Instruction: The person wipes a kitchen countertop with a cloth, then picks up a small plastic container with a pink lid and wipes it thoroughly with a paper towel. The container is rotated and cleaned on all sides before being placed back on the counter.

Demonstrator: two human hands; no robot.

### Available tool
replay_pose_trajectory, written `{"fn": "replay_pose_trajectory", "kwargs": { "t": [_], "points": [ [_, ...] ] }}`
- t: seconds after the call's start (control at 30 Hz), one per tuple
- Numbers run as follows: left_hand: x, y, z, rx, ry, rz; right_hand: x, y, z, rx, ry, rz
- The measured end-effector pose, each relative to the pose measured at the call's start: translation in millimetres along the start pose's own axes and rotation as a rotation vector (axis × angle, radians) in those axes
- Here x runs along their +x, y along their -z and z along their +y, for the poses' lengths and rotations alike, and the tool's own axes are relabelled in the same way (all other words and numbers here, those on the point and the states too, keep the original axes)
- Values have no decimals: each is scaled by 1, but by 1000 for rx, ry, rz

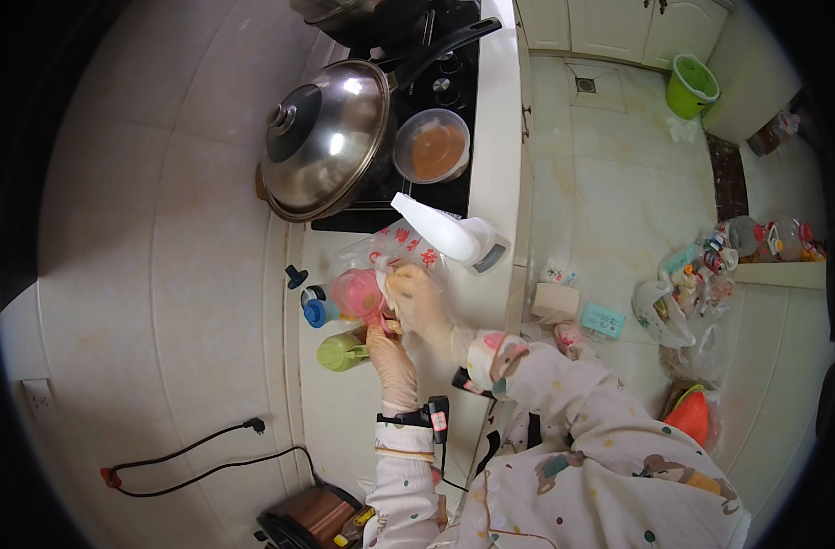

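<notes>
My left hand [395, 367] grips the handle of a pink translucent plastic jug [357, 294], held over the white counter [335, 418]. In my right hand [417, 298] is a white cloth or tissue [382, 276], pressed against the jug's right side. Just below the jug stands a light green plastic jug or bottle [338, 353]. To its left are a blue-capped bottle [314, 313] and a small dark cap-like object [296, 276]. A clear plastic bag with red writing [407, 240] lies beyond my hands, partly under a white plastic dispenser or spray bottle [452, 237].
A lidded wok [321, 144] sits on the black gas hob [428, 103], its handle reaching right. Beside it stands a plastic tub of brown contents [434, 147]. A copper-coloured appliance [314, 518] is at the lower left. Bags and packets [692, 295] lie on the floor.
</notes>
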State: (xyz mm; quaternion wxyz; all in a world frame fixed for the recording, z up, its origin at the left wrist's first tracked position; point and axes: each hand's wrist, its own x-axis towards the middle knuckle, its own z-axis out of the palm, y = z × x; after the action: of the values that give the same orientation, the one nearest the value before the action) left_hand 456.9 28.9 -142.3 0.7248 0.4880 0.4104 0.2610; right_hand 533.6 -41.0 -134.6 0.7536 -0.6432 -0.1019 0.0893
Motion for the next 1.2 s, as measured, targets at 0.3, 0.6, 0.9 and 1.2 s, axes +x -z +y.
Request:
{"fn": "replay_pose_trajectory", "kwargs": {
  "t": [0.3, 0.6, 0.9, 1.2],
  "points": [
    [-4, -2, 2, 9, 37, -14, 86, 2, -7, -129, -242, -599],
    [-9, -17, 1, -52, -37, -216, 9, 25, -6, -160, -86, -160],
    [-30, -37, -1, -458, 117, -364, 8, 51, -39, 107, -347, -60],
    [-85, -8, 14, 166, 114, -162, -21, 73, -37, -114, -56, -75]
  ]
}}
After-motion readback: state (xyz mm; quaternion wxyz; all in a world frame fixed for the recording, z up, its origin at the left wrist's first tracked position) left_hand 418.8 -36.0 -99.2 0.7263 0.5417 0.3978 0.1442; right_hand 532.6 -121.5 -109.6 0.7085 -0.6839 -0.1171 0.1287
